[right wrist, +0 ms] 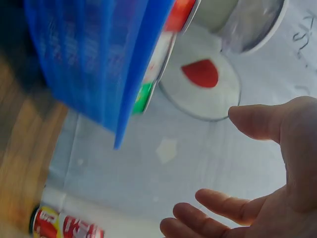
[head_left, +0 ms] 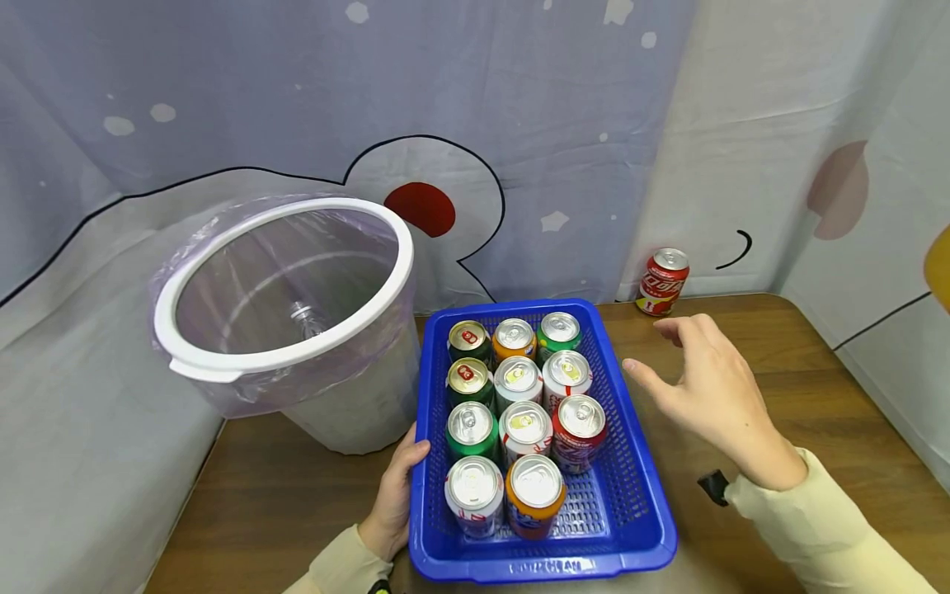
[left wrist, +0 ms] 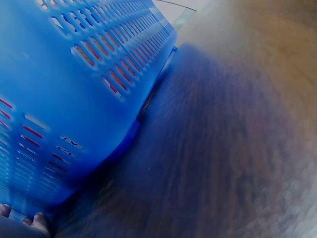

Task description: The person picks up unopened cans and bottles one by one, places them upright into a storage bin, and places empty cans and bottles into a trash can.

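Note:
A blue plastic basket [head_left: 640, 462] stands on the wooden table and holds several drink cans upright in rows. Among them are an orange can [head_left: 536, 487], a dark red can [head_left: 580, 429] and a green can [head_left: 472, 429]. My left hand [head_left: 393, 499] grips the basket's left side, thumb at the rim; its fingertips [left wrist: 39, 220] show low in the left wrist view. To the right of the basket, my right hand [head_left: 716, 392] hovers over the table with fingers spread, holding nothing. Beyond it a red can [head_left: 662, 282] stands by the wall, also visible in the right wrist view.
Left of the basket stands a pale bin [head_left: 364, 417] with a white rim [head_left: 401, 239] and a clear lilac bag liner. A clear plastic bottle [head_left: 308, 320] lies inside. A patterned cloth [head_left: 564, 148] hangs behind the table [head_left: 801, 363].

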{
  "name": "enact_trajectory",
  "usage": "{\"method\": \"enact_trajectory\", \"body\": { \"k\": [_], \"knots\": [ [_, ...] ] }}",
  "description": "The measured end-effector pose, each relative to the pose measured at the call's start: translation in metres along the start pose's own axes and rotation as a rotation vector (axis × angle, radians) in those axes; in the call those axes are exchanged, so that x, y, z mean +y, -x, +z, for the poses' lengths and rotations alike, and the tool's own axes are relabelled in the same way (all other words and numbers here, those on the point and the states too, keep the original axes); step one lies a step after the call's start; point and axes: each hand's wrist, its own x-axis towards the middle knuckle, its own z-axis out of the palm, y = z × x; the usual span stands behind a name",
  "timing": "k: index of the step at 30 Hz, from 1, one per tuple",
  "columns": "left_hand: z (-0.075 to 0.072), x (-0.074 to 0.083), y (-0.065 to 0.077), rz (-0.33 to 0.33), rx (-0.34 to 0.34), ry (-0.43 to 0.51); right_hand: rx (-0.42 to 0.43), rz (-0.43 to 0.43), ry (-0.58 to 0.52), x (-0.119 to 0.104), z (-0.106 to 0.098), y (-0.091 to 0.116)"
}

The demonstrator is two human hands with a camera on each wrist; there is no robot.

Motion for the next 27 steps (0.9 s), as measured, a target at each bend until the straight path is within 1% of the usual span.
{"method": "enact_trajectory", "body": {
  "k": [8,12,16,19,24,27],
  "knots": [
    [-0.001,0.000,0.001,0.010,-0.007,0.010,-0.005,0.114,0.006,0.032,0.008,-0.030],
    [-0.001,0.000,0.000,0.012,-0.006,0.016,0.003,0.167,0.021,0.043,0.015,-0.043],
    [0.000,-0.001,0.000,0.011,-0.006,0.013,-0.009,0.217,0.025,0.052,0.022,-0.055],
    [0.000,-0.001,0.000,0.008,-0.001,0.012,-0.010,0.234,0.002,0.058,0.028,-0.064],
    [0.000,-0.001,0.000,0.004,0.006,0.009,0.037,0.234,-0.032,0.070,0.039,-0.080],
    [0.000,-0.001,0.000,0.004,0.006,0.009,0.054,0.254,-0.030,0.077,0.045,-0.089]
  ]
}}
